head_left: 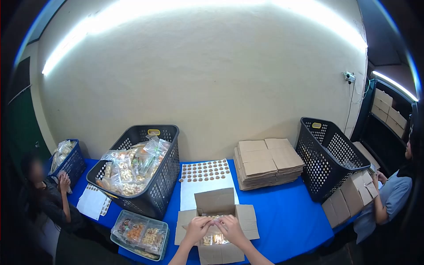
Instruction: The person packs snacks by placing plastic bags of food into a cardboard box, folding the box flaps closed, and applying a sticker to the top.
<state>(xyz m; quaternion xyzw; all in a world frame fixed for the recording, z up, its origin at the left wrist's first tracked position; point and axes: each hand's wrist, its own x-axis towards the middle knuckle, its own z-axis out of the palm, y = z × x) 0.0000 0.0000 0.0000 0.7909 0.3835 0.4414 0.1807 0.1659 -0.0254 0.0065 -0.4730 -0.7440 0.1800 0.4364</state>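
Note:
An open cardboard box (215, 201) stands at the table's front, its flaps folded outward. Clear packets of snacks (216, 239) lie inside it. Over the box, my left hand (198, 230) and my right hand (232, 230) are close together, fingers pinched and fingertips almost meeting. What they pinch is small and mostly hidden by the fingers; I cannot make it out. Just behind the box lies a white sheet (190, 191) with rows of round brown stickers (204, 171).
A black basket (170, 176) full of snack packets and a clear tub (164, 240) of packets stand left. Flattened cartons (265, 165) are stacked behind right, beside another black basket (309, 176). One person (57, 198) is at far left, another (388, 198) at far right.

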